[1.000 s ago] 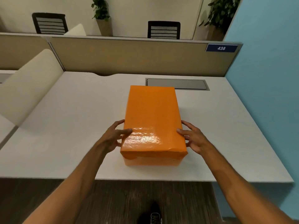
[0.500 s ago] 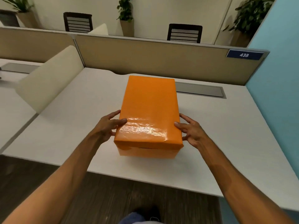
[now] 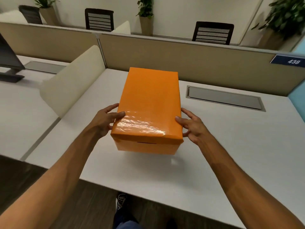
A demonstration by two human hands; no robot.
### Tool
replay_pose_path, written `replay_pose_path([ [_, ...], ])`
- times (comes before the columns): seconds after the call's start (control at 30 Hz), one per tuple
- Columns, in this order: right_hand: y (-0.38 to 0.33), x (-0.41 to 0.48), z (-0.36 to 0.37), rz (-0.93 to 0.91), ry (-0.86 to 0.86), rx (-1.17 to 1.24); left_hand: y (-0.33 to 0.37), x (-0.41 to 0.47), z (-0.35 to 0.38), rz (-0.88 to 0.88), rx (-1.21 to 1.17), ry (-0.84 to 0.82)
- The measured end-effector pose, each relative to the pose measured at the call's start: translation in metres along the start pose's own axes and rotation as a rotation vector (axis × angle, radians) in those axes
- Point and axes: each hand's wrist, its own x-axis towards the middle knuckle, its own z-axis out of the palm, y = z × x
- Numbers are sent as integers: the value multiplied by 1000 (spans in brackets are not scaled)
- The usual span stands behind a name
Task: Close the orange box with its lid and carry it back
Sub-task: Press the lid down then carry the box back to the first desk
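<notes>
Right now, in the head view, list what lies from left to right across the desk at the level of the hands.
cream divider panel → left hand → orange box → right hand → grey cable hatch

Both forearms are bare, with no sleeves, watch or rings visible. Below, a dark shoe (image 3: 121, 201) with white laces and a blue trouser leg (image 3: 127, 225) show.

The box (image 3: 149, 104) (lid (image 3: 146, 123) on top) sits between both hands, before the partition (image 3: 189, 63).
</notes>
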Motion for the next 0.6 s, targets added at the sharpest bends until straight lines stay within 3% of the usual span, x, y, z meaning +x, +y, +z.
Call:
replay_pose_path([
  [0.6, -26, 181, 209, 59, 176, 49, 58, 218, -190, -71, 38, -86],
])
